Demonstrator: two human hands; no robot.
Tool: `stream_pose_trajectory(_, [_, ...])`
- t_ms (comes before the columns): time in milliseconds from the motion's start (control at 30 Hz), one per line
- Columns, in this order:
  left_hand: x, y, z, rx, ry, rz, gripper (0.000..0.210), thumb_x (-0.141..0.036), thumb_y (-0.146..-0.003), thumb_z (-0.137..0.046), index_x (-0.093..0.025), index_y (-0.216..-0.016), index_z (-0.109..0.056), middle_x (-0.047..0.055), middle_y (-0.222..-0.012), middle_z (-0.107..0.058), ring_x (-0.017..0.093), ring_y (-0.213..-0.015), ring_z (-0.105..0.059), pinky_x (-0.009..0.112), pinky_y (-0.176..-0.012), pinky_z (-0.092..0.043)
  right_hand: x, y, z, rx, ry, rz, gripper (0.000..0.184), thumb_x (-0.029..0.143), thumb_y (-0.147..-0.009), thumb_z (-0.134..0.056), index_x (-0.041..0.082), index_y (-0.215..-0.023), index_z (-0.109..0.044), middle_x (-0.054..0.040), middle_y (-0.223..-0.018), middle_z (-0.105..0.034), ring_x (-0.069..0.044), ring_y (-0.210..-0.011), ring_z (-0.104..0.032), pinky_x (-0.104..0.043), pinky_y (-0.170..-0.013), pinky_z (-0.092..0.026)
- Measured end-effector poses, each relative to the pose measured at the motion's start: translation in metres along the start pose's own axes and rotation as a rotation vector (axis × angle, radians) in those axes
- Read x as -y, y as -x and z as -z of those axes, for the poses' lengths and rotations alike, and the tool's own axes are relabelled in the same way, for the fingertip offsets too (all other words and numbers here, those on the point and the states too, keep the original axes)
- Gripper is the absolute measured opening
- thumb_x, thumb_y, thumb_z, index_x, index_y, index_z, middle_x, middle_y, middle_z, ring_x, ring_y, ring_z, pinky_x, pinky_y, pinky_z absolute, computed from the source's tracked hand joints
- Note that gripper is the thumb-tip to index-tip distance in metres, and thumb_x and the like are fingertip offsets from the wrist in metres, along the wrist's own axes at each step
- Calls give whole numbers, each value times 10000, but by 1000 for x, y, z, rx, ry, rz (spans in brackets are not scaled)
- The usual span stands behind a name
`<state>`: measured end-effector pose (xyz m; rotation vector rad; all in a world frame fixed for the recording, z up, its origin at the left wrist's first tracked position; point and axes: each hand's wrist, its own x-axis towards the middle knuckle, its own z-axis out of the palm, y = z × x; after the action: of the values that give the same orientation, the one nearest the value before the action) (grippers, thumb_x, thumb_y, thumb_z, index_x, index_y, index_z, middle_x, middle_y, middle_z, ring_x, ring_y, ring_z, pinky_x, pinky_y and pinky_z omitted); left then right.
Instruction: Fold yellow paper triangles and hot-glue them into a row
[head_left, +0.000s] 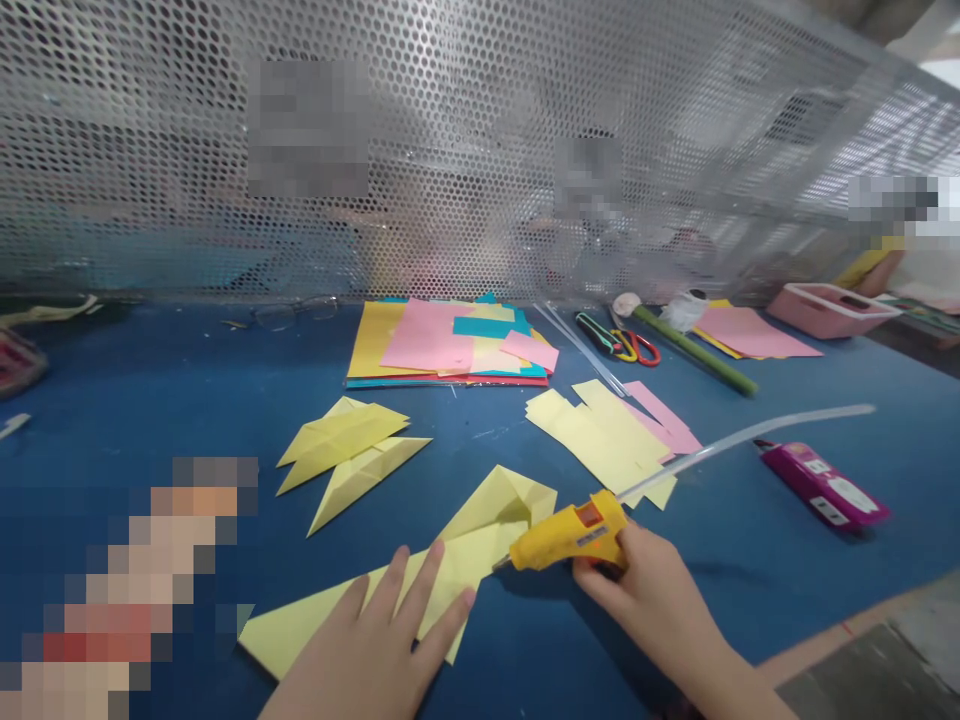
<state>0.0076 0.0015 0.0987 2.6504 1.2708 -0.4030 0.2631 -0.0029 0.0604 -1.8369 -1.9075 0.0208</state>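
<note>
Right hand (645, 590) wrapped around yellow glue gun (574, 535), nozzle pointing left, tip at or just above the folded yellow paper (457, 560), contact unclear. Clear glue stick (750, 435) juts out the back. Left hand (390, 640) flat, fingers spread, pressing the paper onto blue table (150, 400). Two folded yellow pieces (349, 450) lie beyond.

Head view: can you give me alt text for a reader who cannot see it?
The right hand grips a yellow glue gun, nozzle on a folded yellow paper piece that the left hand presses flat on a blue table. Other folded yellow pieces, a stack of coloured paper, scissors and a pink tray lie beyond, before a perforated metal screen.
</note>
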Motion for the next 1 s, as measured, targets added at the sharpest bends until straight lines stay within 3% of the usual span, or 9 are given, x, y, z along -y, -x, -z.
stream_pose_trajectory(200, [4,-4,-1,-1,26,7,772,-362,-798,-665,-287,-1482,-314,127,-1536,-351,353,-1405,-313,478,-1076,-365,4,0,-3,-25,120,103,216,256,-744,-431,226,-539,-495,-60,-528,-594,-175,-409,-560,-254,-405,-385])
stream_pose_trajectory(500, [6,0,3,139,-12,-57,870,-106,-736,-709,-367,-1442,-272,116,-1517,-268,396,-1343,-373,520,-1024,-428,-1,4,-7,-56,203,149,269,232,-783,-408,206,-573,-573,-75,-506,-594,-206,-433,-586,-268,-412,-404])
stream_pose_trajectory(700, [3,-4,9,118,-38,-41,921,-17,-682,-698,-380,-1422,-288,109,-1496,-279,393,-1327,-380,512,-1014,-442,-3,5,-8,-42,202,139,274,260,-805,-417,230,-571,-556,-78,-545,-624,-209,-477,-606,-268,-440,-433])
stream_pose_trajectory(900, [9,-1,0,99,-8,-89,929,-9,-670,-673,-353,-1443,-287,144,-1500,-290,417,-1322,-385,545,-1000,-446,-4,3,-5,-48,198,102,347,301,-831,-415,259,-489,-453,-24,-403,-477,-183,-357,-491,-267,-372,-366])
stream_pose_trajectory(1000, [8,-1,-1,85,-16,-83,936,-10,-672,-683,-371,-1439,-288,133,-1500,-298,412,-1321,-390,540,-1004,-444,-3,2,-3,-69,191,101,369,304,-829,-420,250,-467,-463,-37,-429,-514,-179,-357,-511,-262,-363,-367])
